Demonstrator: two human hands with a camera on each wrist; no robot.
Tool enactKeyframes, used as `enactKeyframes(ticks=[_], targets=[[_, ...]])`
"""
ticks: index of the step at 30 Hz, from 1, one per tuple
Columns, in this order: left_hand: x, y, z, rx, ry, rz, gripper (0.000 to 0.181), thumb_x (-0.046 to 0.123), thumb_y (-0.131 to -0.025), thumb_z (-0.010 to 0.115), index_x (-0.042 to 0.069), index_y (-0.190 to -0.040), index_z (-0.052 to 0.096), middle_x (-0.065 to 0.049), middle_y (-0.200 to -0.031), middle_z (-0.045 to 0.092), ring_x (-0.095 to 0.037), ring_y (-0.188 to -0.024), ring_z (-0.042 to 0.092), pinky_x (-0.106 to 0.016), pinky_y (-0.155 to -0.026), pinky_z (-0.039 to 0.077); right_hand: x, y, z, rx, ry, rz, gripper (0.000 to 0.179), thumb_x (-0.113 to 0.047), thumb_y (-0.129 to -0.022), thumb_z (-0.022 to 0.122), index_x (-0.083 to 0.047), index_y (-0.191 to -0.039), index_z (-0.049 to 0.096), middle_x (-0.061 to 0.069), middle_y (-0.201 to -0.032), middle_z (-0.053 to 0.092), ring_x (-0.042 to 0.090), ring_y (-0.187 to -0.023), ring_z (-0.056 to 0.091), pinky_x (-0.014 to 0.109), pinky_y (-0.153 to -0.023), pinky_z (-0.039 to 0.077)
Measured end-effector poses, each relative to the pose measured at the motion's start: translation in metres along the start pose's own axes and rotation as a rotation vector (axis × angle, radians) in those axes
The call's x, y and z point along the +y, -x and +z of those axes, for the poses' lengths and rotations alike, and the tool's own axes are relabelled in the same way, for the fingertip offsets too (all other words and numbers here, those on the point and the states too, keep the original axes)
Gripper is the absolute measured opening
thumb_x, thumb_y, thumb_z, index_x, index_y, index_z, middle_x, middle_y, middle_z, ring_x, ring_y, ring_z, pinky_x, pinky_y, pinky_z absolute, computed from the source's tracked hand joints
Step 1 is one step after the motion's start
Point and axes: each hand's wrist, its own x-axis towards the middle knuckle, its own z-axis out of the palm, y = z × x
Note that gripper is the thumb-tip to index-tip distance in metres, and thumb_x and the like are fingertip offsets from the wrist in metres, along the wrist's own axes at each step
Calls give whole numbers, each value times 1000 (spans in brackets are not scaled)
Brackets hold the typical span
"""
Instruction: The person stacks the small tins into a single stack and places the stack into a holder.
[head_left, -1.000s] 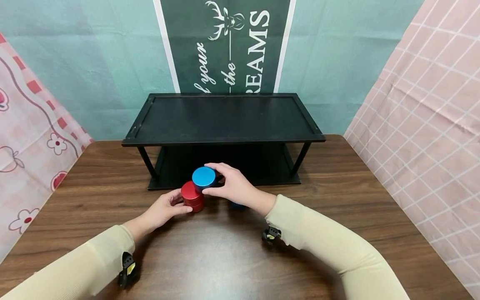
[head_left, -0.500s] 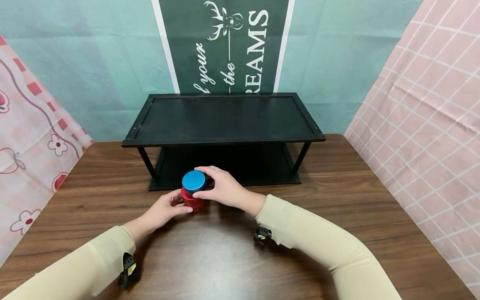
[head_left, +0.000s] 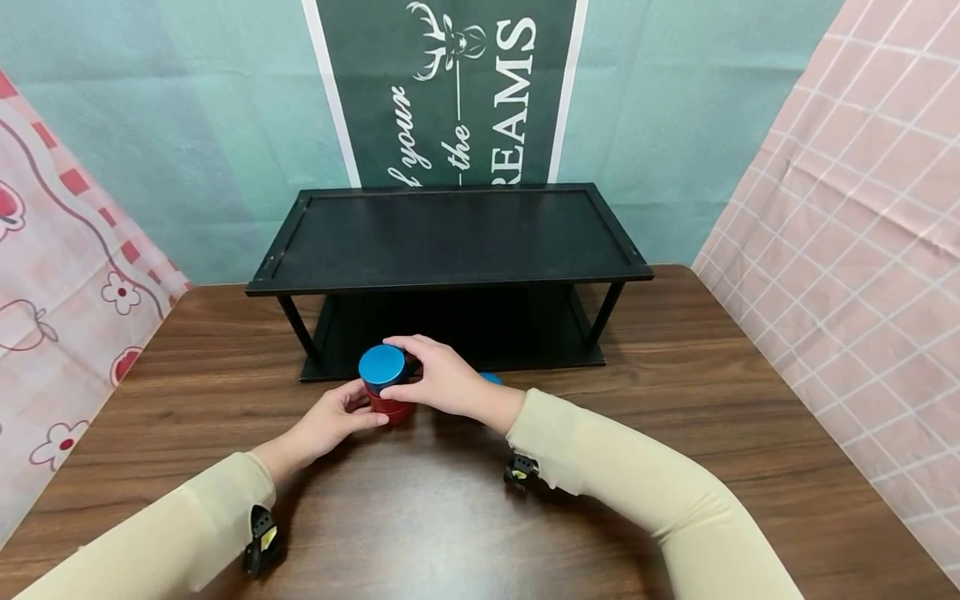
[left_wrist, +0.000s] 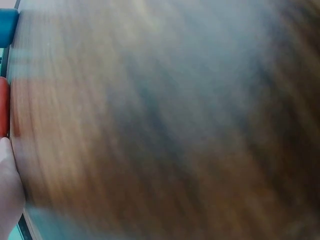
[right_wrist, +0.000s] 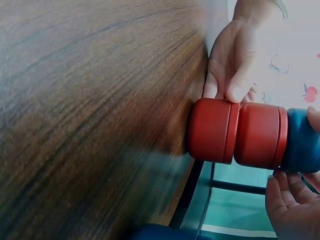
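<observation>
Blue jar [head_left: 382, 365] | shifted left atop red jars [right_wrist: 255, 134] | right hand [head_left: 442, 379] pinches it | left hand [head_left: 330, 423] seemingly grips lower one

The head view is bright, with pale glare on the tabletop [head_left: 450, 533] and darkness inside the shelf [head_left: 450, 237]; the left wrist view smears, the right wrist's washes out top right.

A blurred wooden tabletop [left_wrist: 150, 125] fills most of the frame, with a blue container [left_wrist: 7, 27] at upper left, a red container [left_wrist: 3, 106] mid-left and the left hand [left_wrist: 10, 192] just below.
</observation>
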Motion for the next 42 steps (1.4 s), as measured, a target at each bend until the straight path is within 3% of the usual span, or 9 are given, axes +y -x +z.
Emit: enactKeyframes(ticks=[18,26,34,42], targets=[[-1,1,0,-7,-8,0,55,9,-87,66,-6,-134,42,-22,-130,50,-34,-121,46,-39,-100,39,3,6,-5,-89,-18,65,76,-32,-82,72,-9,-143,34,6,-133,48,16,-111,52,26,-84,50],[2,1,-1,7,-16,-41,59,13,-86,68,-4,-136,41,-21,-132,49,-35,-124,44,-42,-100,38,15,16,-19,-69,-32,65,77,-26,-81,74,-6,-143,32,9,-130,52,19,-112,52,36,-86,50],[2,1,-1,11,-31,-30,60,12,-86,67,-6,-136,39,-23,-132,48,-36,-125,42,-45,-101,37,20,28,-34,-45,-23,77,75,-23,-82,73,-4,-142,33,8,-129,52,20,-111,52,39,-88,49],[2,0,-2,12,-42,-24,60,11,-86,68,-5,-136,39,-22,-132,49,-35,-124,43,-34,-99,40,24,37,-45,-51,-15,81,74,-23,-83,72,-2,-142,32,10,-130,51,21,-113,51,41,-89,48]])
